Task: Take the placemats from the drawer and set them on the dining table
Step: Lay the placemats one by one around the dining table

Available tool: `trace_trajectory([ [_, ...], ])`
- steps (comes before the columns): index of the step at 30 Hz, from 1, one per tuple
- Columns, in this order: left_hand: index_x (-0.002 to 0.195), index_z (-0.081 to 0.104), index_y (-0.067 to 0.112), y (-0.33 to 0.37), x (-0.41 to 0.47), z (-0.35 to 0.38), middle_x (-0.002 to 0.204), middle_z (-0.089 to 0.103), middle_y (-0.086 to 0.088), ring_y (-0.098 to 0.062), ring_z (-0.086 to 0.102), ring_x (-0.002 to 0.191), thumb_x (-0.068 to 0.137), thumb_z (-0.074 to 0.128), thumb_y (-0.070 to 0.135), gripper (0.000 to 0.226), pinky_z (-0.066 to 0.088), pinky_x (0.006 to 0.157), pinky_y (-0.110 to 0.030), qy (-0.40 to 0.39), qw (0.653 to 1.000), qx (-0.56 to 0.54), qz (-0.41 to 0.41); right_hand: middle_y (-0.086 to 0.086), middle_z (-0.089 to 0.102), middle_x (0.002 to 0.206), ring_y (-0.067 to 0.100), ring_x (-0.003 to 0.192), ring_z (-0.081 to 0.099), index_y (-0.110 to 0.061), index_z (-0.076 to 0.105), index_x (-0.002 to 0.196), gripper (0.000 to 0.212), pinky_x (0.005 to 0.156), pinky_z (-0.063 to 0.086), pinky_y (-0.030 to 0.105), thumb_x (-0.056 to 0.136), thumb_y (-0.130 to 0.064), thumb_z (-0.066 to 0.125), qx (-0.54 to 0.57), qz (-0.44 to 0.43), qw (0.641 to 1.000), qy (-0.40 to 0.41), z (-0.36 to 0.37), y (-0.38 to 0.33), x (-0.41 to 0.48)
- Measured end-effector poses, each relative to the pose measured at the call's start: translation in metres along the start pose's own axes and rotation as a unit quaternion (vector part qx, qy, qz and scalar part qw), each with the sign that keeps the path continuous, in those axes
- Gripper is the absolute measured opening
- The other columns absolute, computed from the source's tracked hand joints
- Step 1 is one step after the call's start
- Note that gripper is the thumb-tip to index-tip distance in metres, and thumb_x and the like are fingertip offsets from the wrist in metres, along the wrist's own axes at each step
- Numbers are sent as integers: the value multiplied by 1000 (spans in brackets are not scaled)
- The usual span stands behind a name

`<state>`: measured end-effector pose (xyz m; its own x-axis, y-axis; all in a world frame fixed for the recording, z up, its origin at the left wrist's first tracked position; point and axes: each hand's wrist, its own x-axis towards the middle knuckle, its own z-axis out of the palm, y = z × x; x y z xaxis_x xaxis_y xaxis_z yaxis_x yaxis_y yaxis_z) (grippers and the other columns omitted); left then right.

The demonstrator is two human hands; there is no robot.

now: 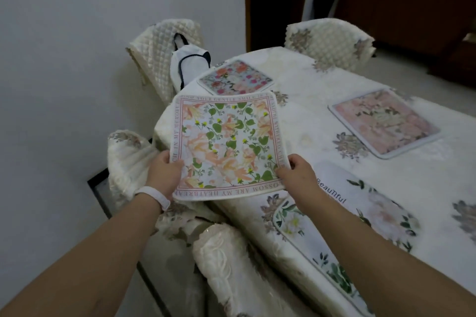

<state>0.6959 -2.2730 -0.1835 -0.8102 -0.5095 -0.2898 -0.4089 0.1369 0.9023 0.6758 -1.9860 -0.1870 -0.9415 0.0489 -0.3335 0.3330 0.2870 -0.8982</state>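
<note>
A square placemat with peach flowers, green leaves and a lettered pink border [226,144] hangs over the left edge of the dining table [322,100]. My left hand [164,172] grips its near left corner and my right hand [296,174] pinches its near right corner. Three more placemats lie flat on the cream floral tablecloth: a pink and blue flowered one [235,77] at the far left, a pale pink one [385,125] at the right, and a white one with green leaves and the word "Beautiful" [360,216] under my right forearm.
Chairs in cream quilted covers stand around the table: one at the far left [164,41], one at the far end [329,41], two along the near left side [128,162]. A white bag [189,64] sits on the far left chair. A white wall runs along the left.
</note>
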Motion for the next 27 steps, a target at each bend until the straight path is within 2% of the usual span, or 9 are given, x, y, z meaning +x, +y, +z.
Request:
trace_trajectory([
  [2,103,65,25,-4,19,9,105,70,-2,-27,67,96,94,55,10,19,56,85,-48,-25,1000,19,-2,5,65,94,22,80,65,-15,57,94,3,54,51,33,93,-13,58,-2,16,1000,15,2,6,4],
  [6,106,63,22,-12,56,14,109,68,-3,-28,65,98,95,55,11,17,55,87,-49,-76,996,39,-16,7,64,95,25,83,65,-15,56,96,4,64,57,41,92,-15,57,-9,61,997,39,19,14,17],
  [9,95,64,28,-9,88,6,110,69,-6,-31,66,98,94,55,10,20,55,86,-52,-117,992,51,-21,8,64,94,23,76,62,-14,56,98,6,55,50,33,92,-15,55,2,88,993,73,44,10,23],
  [13,108,62,16,0,135,-9,106,66,-5,-27,63,95,96,52,6,18,53,78,-37,-160,985,70,1,5,65,96,19,81,64,-19,55,93,4,60,52,31,93,-14,55,24,116,987,104,87,-4,26],
  [16,114,63,11,5,167,-21,108,66,-7,-28,62,98,95,52,4,23,52,82,-38,-195,977,89,17,5,65,99,22,89,66,-18,56,92,5,74,59,39,94,-12,56,45,136,982,125,115,-14,31],
  [17,114,64,11,5,178,-24,109,67,-8,-29,62,98,94,52,4,24,53,83,-39,-207,973,97,17,5,65,99,23,89,66,-17,56,93,5,73,59,39,93,-12,56,42,141,981,130,122,-17,31],
  [20,112,64,11,10,209,-29,107,68,-10,-29,63,92,95,52,6,22,52,73,-34,-249,960,122,21,4,66,100,21,89,67,-14,57,97,4,64,57,31,93,-12,57,44,152,977,142,142,-25,31],
  [27,110,65,18,22,247,-8,104,69,-6,-29,67,90,95,53,12,20,58,77,-45,-308,939,150,32,-1,67,99,18,88,66,-17,58,98,7,69,58,33,91,-16,56,4,176,970,168,157,-20,32],
])
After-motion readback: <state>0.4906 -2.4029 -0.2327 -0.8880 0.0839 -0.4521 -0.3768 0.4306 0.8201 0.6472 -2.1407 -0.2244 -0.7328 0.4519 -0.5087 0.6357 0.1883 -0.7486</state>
